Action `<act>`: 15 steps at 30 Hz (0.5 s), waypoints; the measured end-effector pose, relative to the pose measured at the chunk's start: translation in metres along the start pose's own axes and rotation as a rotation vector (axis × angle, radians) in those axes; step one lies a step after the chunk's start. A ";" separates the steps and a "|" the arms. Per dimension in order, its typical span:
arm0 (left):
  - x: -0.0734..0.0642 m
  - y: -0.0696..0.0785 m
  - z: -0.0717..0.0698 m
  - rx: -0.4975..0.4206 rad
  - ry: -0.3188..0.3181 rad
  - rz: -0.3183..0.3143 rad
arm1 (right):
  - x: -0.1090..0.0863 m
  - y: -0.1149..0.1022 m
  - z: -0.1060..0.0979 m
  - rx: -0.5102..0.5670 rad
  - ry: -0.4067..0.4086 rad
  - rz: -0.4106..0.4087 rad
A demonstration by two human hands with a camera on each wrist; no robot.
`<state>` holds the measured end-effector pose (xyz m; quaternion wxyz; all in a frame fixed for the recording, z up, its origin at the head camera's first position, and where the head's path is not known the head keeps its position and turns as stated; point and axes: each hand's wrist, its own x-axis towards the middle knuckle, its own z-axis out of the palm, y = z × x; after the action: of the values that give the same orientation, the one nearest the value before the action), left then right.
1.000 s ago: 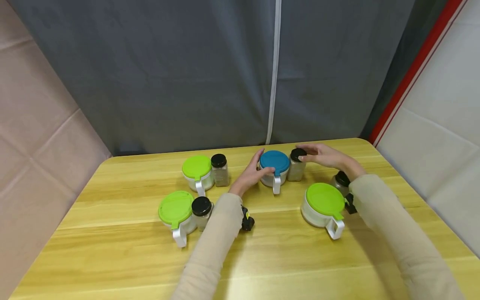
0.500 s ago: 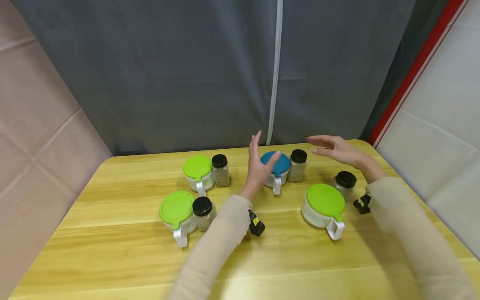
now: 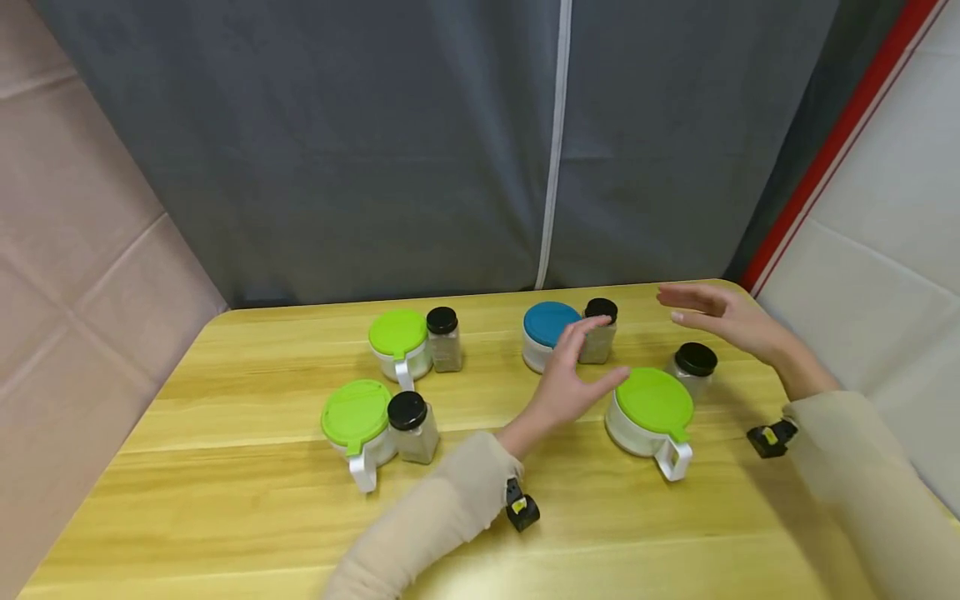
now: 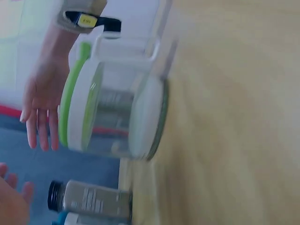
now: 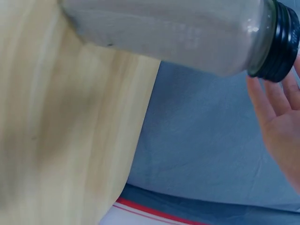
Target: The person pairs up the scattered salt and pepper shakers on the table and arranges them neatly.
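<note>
My left hand [image 3: 566, 385], fingers spread and holding nothing, hovers left of a seasoning pot with a green lid [image 3: 652, 402] and white handle; the left wrist view shows its clear body [image 4: 110, 117]. Behind that hand stand a blue-lidded seasoning pot [image 3: 551, 323] and a black-capped shaker jar [image 3: 598, 343], both partly covered by it. My right hand [image 3: 731, 323] is also empty, its fingers extended above and behind another black-capped jar [image 3: 695, 360]. This jar stands beside the green-lidded pot, and its greyish filling [image 5: 178, 37] shows large in the right wrist view.
On the left of the wooden table [image 3: 247, 500] stand two more green-lidded pots, one behind [image 3: 398, 333] and one in front [image 3: 357, 415]. Each has a black-capped jar [image 3: 414, 429] at its right. A grey curtain [image 3: 337, 167] hangs behind the table; pale panels flank it.
Both hands have left the blue-lidded pot and its neighbouring jar and moved to the right. The left hand has come nearer the right-hand green-lidded pot. Pots and jars have stayed in place.
</note>
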<state>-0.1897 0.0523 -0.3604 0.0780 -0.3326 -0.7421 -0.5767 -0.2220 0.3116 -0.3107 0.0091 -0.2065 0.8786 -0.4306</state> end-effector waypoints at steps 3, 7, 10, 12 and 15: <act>-0.006 0.004 0.007 0.049 -0.115 -0.074 | -0.009 0.009 -0.001 0.055 -0.030 -0.026; -0.013 0.004 0.015 0.129 -0.212 -0.138 | -0.022 0.016 -0.001 0.086 -0.061 -0.013; -0.016 0.004 0.020 0.153 -0.251 -0.173 | -0.030 0.019 0.000 0.101 -0.078 -0.001; -0.018 0.004 0.023 0.165 -0.265 -0.195 | -0.036 0.022 0.000 0.099 -0.091 0.000; -0.019 0.002 0.029 0.172 -0.271 -0.224 | -0.042 0.027 0.001 0.090 -0.125 -0.007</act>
<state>-0.1659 0.0708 -0.3774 -0.0593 -0.3147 -0.8248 -0.4661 -0.1926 0.3417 -0.3385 0.0717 -0.2354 0.8552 -0.4561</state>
